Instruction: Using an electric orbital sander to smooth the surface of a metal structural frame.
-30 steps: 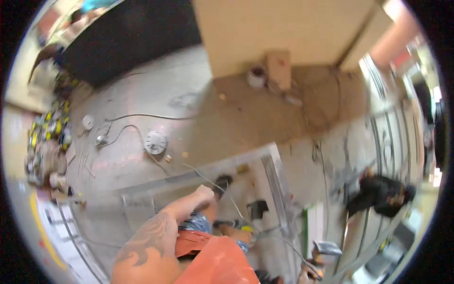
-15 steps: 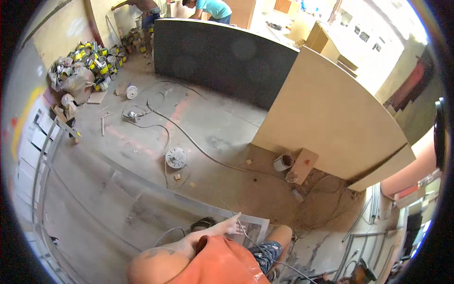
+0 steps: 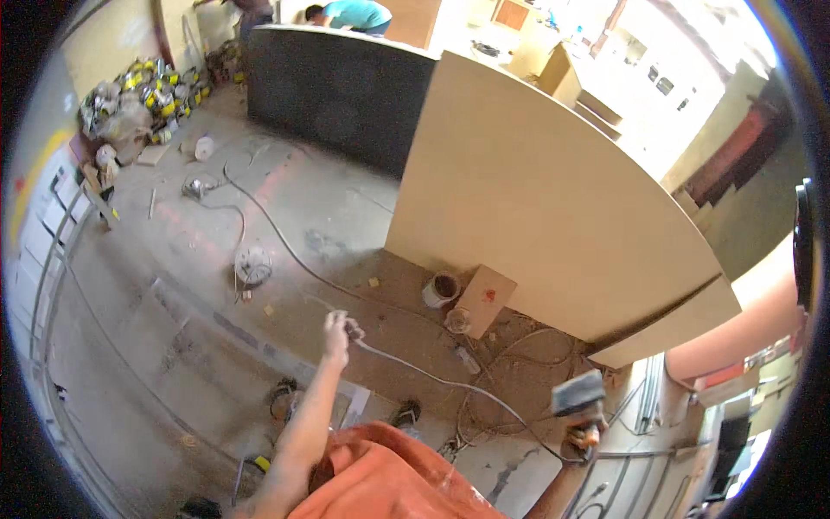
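Note:
My left hand [image 3: 340, 336] is stretched out in front, over the dusty floor, with its fingers curled at a thin grey hose [image 3: 424, 370]. From there the hose runs rightward toward my right hand [image 3: 584, 438]. That hand, at the lower right, is wrapped round a hand-held tool with a dark rectangular pad, which looks like a sander [image 3: 577, 394]. The pad is turned up and away from me. Part of the tool's body is hidden behind the fingers.
A tall curved beige panel [image 3: 553, 208] stands ahead, beside a dark panel [image 3: 337, 104]. At its foot are a bucket [image 3: 441, 291] and a small board [image 3: 487, 301]. Looped hoses [image 3: 519, 346] lie on the floor. Used cans [image 3: 160, 91] are heaped far left; two people work behind the panels.
My left hand has moved left and forward with the hose. My right hand has come into view at the lower right, holding the sander. The whole view has shifted rightward.

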A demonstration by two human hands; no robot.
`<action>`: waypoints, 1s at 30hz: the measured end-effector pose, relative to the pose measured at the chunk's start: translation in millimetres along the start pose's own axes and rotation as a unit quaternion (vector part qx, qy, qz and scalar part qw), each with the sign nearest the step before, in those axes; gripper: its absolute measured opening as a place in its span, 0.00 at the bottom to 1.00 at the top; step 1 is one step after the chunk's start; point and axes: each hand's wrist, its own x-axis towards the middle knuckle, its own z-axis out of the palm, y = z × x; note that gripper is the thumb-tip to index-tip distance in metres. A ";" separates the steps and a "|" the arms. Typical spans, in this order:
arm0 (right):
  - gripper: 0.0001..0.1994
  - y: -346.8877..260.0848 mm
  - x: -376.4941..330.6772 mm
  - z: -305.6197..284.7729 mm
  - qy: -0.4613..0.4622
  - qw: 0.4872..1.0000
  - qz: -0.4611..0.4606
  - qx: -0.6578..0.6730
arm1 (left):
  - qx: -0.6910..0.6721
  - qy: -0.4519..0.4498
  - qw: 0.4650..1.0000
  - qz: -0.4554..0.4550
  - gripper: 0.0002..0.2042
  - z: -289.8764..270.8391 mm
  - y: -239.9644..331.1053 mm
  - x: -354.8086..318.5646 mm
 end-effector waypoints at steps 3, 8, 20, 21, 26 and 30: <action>0.15 0.6 49.2 -2.5 0.186 0.955 -0.052 -0.224 | 0.040 -0.002 0.998 0.045 0.06 -6.5 21.4 -32.4; 0.14 12.1 80.9 -17.9 0.203 0.939 0.026 -0.278 | 0.123 -0.063 0.986 0.092 0.05 25.1 49.0 -98.4; 0.13 27.4 78.4 -9.8 0.184 0.909 0.124 -0.352 | 0.167 -0.339 0.926 0.001 0.09 93.7 -51.6 -208.4; 0.13 38.6 74.4 -0.7 0.218 0.904 0.080 -0.359 | 0.278 -0.353 0.893 0.034 0.09 106.2 -41.3 -221.2; 0.16 -44.6 109.9 -65.1 0.166 0.912 0.189 -0.324 | 0.390 -0.414 0.821 0.042 0.13 125.1 -93.1 -252.2; 0.14 -31.2 116.6 -32.9 0.200 0.871 0.275 -0.353 | 0.495 -0.243 0.834 -0.008 0.11 86.7 -196.6 -284.1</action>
